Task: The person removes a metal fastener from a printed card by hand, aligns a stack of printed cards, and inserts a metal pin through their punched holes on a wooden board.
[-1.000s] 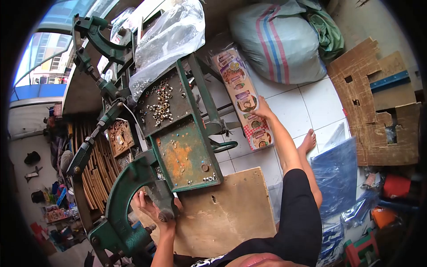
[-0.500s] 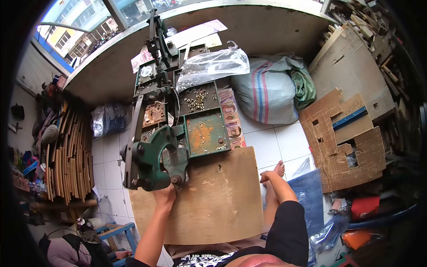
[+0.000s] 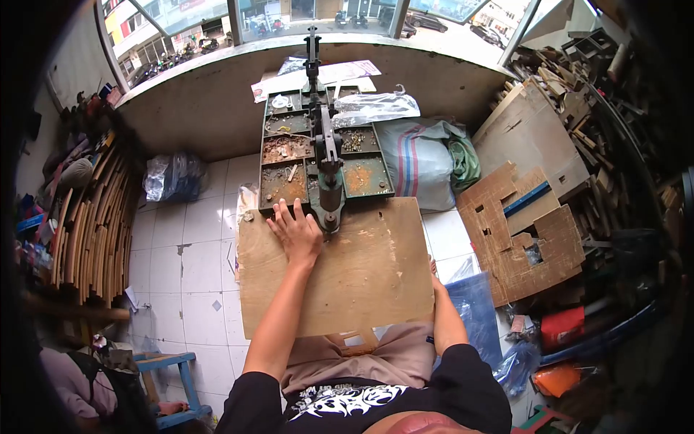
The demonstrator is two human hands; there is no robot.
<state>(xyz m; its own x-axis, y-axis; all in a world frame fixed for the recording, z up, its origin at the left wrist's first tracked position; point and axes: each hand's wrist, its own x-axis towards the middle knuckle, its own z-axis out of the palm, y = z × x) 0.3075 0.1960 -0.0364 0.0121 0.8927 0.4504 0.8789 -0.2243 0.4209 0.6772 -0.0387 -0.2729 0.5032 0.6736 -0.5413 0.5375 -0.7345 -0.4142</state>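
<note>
On wooden board [image 3: 361, 293]: left hand [image 3: 298, 234] spread wide; at right edge: right hand [image 3: 439, 289] drawn back, apparently done reaching, grip unseen.

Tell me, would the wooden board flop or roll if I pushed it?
The wooden board is probably stiff, since it looks flat even where its front edge reaches over the lap. Being broad and flat, it seems unlikely to roll.
</note>
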